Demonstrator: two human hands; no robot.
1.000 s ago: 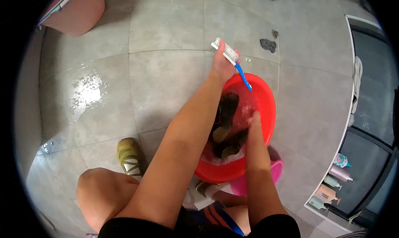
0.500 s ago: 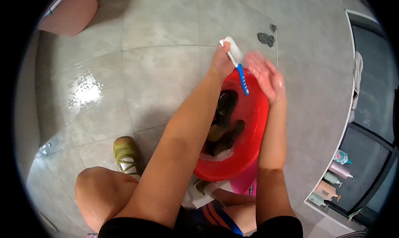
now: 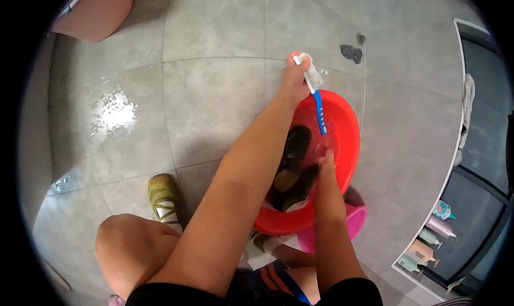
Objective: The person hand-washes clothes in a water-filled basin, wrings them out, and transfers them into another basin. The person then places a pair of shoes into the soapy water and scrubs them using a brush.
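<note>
My left hand (image 3: 293, 80) is closed around the bristle end of a scrub brush (image 3: 320, 111) with a blue and white handle. Its blue handle points down over a red basin (image 3: 349, 140). White bristles or suds show beside my fingers. My right hand (image 3: 324, 159) dips into the basin's water, its fingers blurred and partly under the surface, so their pose is unclear. Close to it in the water lie dark objects that look like shoes (image 3: 297, 144), one with a tan patch.
A pink tub (image 3: 356, 220) stands beside the red basin, partly beneath it. Several pump bottles (image 3: 423, 250) line a ledge at right. A pinkish bucket (image 3: 96, 14) is at upper left. Wet floor glistens at left, and a dark piece (image 3: 352, 53) lies near the drain.
My right hand has moved from above the basin's far rim, near the brush, down into the water. My left hand still grips the brush, now slightly farther right in view.
</note>
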